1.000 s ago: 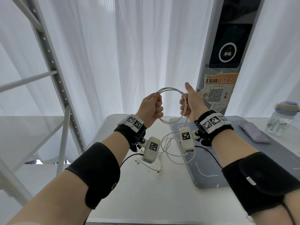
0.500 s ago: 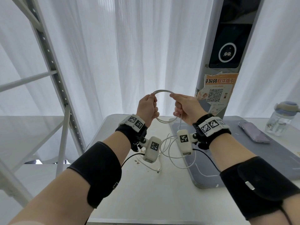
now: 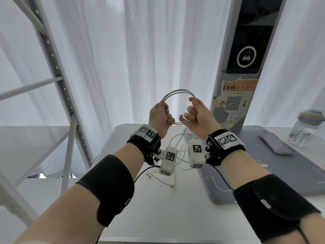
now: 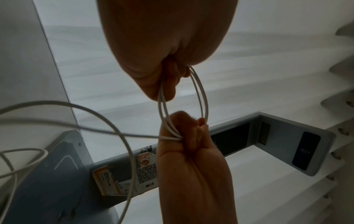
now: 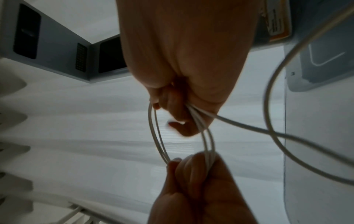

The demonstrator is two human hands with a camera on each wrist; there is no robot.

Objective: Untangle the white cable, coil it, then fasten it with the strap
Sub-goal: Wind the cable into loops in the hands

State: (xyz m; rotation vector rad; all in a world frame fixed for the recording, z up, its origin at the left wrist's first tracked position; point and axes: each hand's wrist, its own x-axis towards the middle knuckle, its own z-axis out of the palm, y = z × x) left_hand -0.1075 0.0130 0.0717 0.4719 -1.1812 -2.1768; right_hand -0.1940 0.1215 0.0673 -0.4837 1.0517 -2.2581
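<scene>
Left hand [image 3: 159, 118] fist-curled, gripping coil at 9 o'clock side. Right hand [image 3: 197, 118] fingers curled, pinching coil at 3 o'clock side, fingertip up at 2 o'clock. White cable [image 3: 177, 92] held between both hands as round multi-turn loop, raised above white table [image 3: 158, 208]. Loose tail drops from right hand at 6 o'clock, slack loops lying on table between wrists. Phone [image 3: 275, 145] on grey mat [image 3: 299, 173], bottle [image 3: 305, 128] far right.

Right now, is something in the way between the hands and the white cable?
Nothing visible: the left hand and the right hand both grip the white cable coil directly.
</scene>
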